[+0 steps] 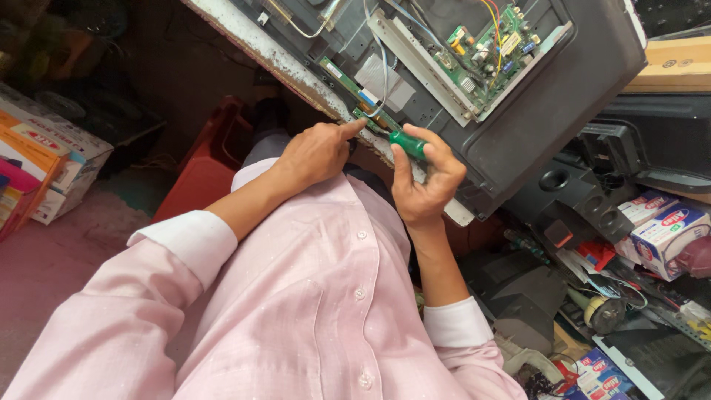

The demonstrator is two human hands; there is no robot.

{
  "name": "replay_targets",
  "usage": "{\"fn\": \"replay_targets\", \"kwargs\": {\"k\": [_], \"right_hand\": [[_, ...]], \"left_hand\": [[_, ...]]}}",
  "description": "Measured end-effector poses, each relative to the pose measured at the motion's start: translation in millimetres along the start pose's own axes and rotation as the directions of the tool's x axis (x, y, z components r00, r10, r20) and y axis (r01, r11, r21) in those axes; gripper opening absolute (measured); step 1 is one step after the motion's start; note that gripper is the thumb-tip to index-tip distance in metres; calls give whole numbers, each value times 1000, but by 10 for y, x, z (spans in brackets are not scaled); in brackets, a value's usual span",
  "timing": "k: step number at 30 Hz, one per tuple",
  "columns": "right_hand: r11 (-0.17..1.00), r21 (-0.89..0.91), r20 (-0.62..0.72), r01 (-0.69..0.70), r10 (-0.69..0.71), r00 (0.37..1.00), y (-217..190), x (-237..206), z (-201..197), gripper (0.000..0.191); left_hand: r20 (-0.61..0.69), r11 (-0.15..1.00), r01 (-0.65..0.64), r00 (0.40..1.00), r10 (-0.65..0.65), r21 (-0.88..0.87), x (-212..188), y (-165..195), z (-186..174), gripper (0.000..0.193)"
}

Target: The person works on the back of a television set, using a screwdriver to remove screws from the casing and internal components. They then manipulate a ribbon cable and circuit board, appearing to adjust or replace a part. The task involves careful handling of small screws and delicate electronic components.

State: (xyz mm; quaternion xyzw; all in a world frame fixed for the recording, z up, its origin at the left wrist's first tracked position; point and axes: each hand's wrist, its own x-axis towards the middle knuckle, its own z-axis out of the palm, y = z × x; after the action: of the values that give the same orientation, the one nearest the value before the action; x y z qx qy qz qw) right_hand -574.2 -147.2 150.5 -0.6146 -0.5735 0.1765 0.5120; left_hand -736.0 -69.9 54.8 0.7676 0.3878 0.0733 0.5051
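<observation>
Since the camera looks straight down, closest thing you get is the pink shirt (318, 296) with both cuffs rolled back, forearms reaching up toward the bench. Right hand (426, 181) is curled round a green-handled screwdriver (408, 144), thumb and fingers closed on the handle, and the tool angles up-left toward the small green strip board (376, 118) at the bench's edge. Left hand (315, 152) is mostly a loose fist with just the index finger stuck out, its tip pressed at the near end of that same strip board, right beside the screwdriver's tip. Can't tell if the blade is actually sitting in a screw, it's too small to make out

Strip board sits on the lower edge of an opened TV back (518, 111), dark grey, lying on a chipped white bench edge (274, 55). Further up the panel there's a bigger green main board (489, 48) with yellow and red wires, plus a white ribbon cable (381, 55) running down to the strip

Off to the sides: a red plastic stool (204, 174) on the floor under the left arm, cardboard boxes (44, 159) far left, and a heap of black plastic housings (585, 192) and small red-and-white boxes (663, 230) on the right
</observation>
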Motion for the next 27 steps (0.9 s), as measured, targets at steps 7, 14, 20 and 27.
{"fn": "replay_targets", "kwargs": {"k": [7, 14, 20, 27], "right_hand": [[987, -123, -101, -102, 90, 991, 85, -67, -76, 50], [987, 9, -223, -159, 157, 962, -12, -29, -330, 50], [986, 63, -223, -155, 165, 961, -209, -23, -408, 53], [980, 141, -216, -140, 169, 962, -276, 20, -348, 53]], "left_hand": [[275, 8, 294, 904, -328, -956, 37, -234, -30, 38], [437, -277, 347, 800, -411, -896, 93, -82, -316, 36], [391, -260, 303, 814, -430, -917, 133, -69, -212, 24], [402, -311, 304, 854, -331, -900, 147, -135, -102, 23]]}}
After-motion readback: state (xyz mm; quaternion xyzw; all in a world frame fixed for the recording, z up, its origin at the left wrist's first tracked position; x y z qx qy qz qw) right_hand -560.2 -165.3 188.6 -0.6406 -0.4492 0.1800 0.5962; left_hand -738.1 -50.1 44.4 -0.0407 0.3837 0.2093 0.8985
